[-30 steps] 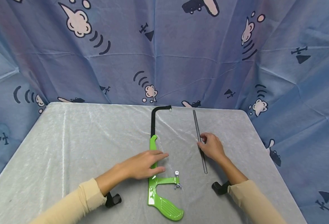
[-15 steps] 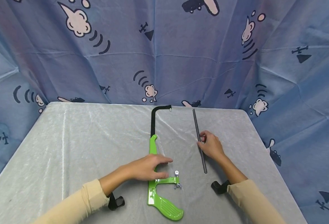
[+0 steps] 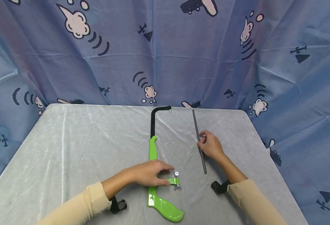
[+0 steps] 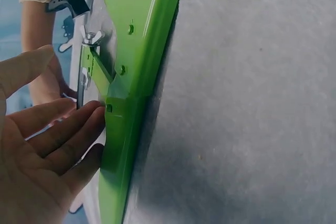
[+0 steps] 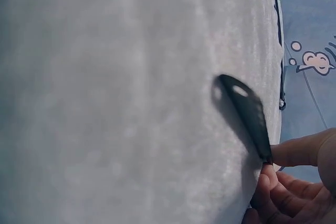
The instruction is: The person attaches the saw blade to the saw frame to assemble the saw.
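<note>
A hacksaw frame [image 3: 152, 148] with a green body, green handle [image 3: 169, 210] and black bent front arm [image 3: 153, 125] lies on the table. My left hand [image 3: 149, 172] is over its lower part, covering some of the green crossbar; in the left wrist view, its extended fingers [image 4: 86, 127] reach beside the green body, and whether they touch is unclear. A wing nut [image 4: 92, 38] sits at the crossbar's end. To the right, my right hand [image 3: 211, 146] pinches a thin dark hacksaw blade [image 3: 195, 125] between thumb and fingers. The blade's holed end [image 5: 241, 95] shows in the right wrist view.
A pale grey cloth covers the table [image 3: 97, 140]. Behind it hangs a blue patterned curtain [image 3: 204, 72]. Black wrist mounts [image 3: 118, 205] sit at both cuffs, near the tabletop.
My left hand has slid along the frame toward the handle and slightly right, reaching the crossbar. The right hand stays almost in place, while the blade has turned slightly about its length.
</note>
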`<state>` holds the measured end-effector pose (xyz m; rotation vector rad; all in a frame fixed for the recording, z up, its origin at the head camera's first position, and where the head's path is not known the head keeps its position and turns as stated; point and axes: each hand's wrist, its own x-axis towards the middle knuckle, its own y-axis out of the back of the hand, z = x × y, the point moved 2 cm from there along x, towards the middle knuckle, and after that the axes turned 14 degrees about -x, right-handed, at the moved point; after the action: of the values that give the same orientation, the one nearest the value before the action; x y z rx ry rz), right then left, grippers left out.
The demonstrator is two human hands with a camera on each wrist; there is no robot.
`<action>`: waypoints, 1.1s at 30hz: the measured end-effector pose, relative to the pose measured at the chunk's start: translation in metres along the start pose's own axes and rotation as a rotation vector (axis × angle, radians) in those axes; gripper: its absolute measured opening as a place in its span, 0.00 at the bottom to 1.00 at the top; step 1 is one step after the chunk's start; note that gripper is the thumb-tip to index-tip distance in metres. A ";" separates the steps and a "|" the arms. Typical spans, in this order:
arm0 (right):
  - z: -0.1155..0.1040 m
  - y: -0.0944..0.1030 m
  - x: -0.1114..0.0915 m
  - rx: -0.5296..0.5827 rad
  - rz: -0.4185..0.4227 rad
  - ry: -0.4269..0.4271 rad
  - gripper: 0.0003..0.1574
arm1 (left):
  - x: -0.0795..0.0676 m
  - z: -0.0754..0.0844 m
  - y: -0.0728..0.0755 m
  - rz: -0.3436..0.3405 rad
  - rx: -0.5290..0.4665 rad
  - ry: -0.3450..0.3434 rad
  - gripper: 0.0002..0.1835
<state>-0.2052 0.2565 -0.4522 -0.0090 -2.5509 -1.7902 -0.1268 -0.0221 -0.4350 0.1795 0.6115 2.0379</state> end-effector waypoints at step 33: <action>0.013 0.000 0.002 0.732 -0.374 -0.115 0.33 | 0.014 0.001 -0.004 -0.161 0.004 0.044 0.28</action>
<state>-0.2076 0.2684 -0.4562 0.4089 -3.2931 -0.8170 -0.1305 -0.0082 -0.4381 0.0850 0.6375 1.8891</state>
